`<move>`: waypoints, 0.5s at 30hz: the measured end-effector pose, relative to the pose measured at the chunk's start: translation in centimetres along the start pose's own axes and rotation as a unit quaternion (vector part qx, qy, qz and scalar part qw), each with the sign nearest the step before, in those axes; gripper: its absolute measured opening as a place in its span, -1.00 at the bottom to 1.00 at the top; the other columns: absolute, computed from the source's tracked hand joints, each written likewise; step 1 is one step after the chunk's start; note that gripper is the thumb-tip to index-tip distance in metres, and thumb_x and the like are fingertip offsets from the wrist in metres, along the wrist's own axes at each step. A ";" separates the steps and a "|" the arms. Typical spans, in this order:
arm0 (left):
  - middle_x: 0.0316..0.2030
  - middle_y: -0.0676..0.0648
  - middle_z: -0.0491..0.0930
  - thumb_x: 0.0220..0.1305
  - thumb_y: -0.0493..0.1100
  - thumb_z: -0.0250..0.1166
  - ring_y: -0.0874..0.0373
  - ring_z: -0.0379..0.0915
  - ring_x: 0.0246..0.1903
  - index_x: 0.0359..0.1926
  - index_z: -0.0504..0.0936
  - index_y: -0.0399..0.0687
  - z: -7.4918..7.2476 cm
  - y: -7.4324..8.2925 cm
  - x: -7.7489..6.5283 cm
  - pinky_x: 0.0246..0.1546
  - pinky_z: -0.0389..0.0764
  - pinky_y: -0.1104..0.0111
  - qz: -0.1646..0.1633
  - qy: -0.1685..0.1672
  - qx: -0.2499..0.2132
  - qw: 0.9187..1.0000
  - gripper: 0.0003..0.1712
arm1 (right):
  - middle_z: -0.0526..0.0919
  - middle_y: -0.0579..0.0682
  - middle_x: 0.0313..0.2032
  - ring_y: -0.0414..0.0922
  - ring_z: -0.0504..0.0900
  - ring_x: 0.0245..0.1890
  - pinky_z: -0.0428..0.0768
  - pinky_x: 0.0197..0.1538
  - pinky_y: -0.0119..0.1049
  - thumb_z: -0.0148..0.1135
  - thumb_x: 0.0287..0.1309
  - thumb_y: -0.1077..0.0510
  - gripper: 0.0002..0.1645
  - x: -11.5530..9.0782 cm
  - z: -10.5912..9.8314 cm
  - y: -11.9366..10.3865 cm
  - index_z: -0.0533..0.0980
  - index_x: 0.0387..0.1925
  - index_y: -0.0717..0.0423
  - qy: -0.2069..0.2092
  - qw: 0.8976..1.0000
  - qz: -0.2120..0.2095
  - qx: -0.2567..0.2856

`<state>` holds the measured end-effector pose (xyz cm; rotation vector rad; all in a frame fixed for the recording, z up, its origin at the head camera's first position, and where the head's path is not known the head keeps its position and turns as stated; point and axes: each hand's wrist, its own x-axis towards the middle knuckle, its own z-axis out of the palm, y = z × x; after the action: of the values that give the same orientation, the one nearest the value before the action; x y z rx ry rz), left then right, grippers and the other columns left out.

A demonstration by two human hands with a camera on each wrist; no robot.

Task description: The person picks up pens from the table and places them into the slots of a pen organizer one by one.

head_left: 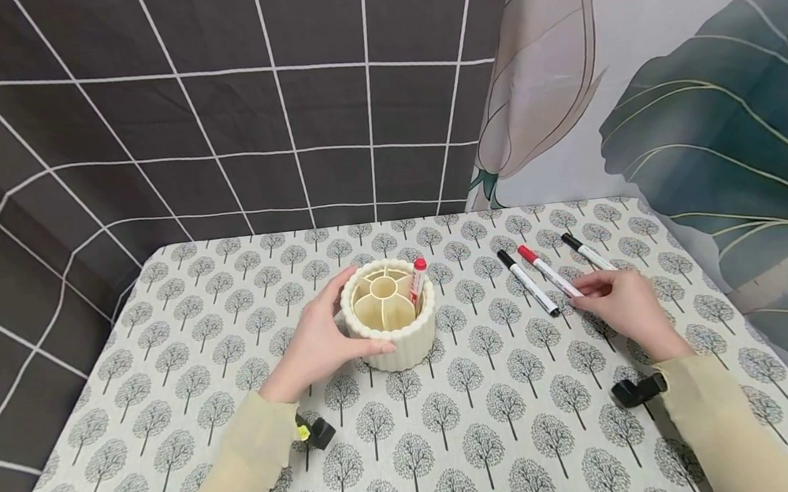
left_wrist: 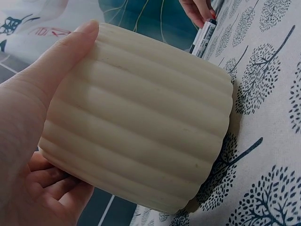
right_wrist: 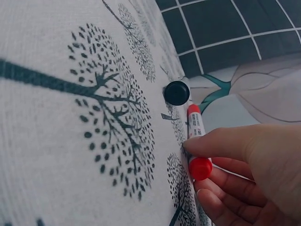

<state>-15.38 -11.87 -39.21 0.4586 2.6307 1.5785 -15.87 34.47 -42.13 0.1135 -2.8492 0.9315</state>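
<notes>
Red-capped marker (head_left: pixel 548 272) on the right side of the desk (head_left: pixel 456 446), slanted, cap end pointing away from the person. Right hand (head_left: pixel 623 303) has it pinched at the near end, thumb on one side, fingers on the other; right wrist view shows red at both ends of it. Looks to be at desk level; can't tell if lifted at all.

Either side of it, two more markers lying on the desk: left black marker (head_left: pixel 529 284), roughly parallel, black cap at far end, dark near end, near the red one but apart; right black marker (head_left: pixel 588 251), also cap away, near end running up to the right hand, contact unclear.

Well to the left, pen holder (head_left: pixel 404 348): cream, round, ribbed sides, scalloped rim, upright on the desk. Inside is a divider (head_left: pixel 382 287) with a round center ring and spokes making compartments. Second red marker (head_left: pixel 417 279) stands in a right-side compartment, tilted, red end up above the rim.

Left hand (head_left: pixel 318 340) grips the holder from the left, thumb across the near side, fingers round the far side.

Both arms in beige sleeves (head_left: pixel 233 467), black wrist cameras (head_left: pixel 639 390) on both. Desk covered by white tablecloth (head_left: pixel 186 385), dark tree print. Behind: dark grid-pattern backdrop (head_left: pixel 224 112) at left and center, floral curtain (head_left: pixel 555 64) with big leaf at right.
</notes>
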 end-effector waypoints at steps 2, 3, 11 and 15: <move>0.40 0.05 0.34 -0.43 0.28 0.75 0.05 0.31 0.33 0.57 0.16 0.18 0.0 0.0 0.0 0.33 0.35 -0.05 0.002 0.000 -0.001 1.000 0.49 | 0.76 0.06 -0.34 -0.09 0.67 -0.40 0.58 -0.39 -0.42 0.57 0.03 0.22 -0.65 0.0 0.0 0.0 0.71 -0.13 0.26 0.001 1.000 -0.001 -0.004; 0.41 0.05 0.33 -0.43 0.27 0.75 0.05 0.31 0.33 0.57 0.16 0.17 0.0 0.0 0.0 0.34 0.35 -0.05 0.002 0.000 -0.001 1.000 0.49 | 0.76 0.06 -0.34 -0.09 0.67 -0.40 0.59 -0.39 -0.41 0.57 0.03 0.22 -0.65 0.0 0.1 0.0 0.71 -0.13 0.26 0.002 1.000 -0.001 -0.005; 0.41 0.02 0.33 -0.42 0.25 0.76 0.04 0.31 0.34 0.57 0.16 0.07 0.0 0.3 -0.1 0.34 0.35 -0.01 -0.001 -0.002 -0.006 1.000 0.50 | 0.74 0.12 -0.31 -0.18 0.62 -0.42 0.59 -0.47 -0.46 0.46 0.16 0.16 -0.68 0.1 -0.7 -0.8 0.69 -0.08 0.25 0.051 0.998 0.044 0.019; 0.41 0.03 0.33 -0.42 0.28 0.75 0.04 0.30 0.34 0.57 0.16 0.07 0.0 0.2 -0.1 0.34 0.33 -0.07 -0.003 0.000 0.004 1.000 0.51 | 0.72 0.09 -0.31 -0.31 0.57 -0.43 0.53 -0.42 -0.57 0.40 0.21 0.14 -0.71 0.2 -1.9 -2.2 0.70 -0.08 0.22 0.104 0.993 0.049 0.037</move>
<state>-15.27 -11.82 -39.01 0.4500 2.6373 1.5671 -15.65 33.82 -39.32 -0.1109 -2.6504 1.0032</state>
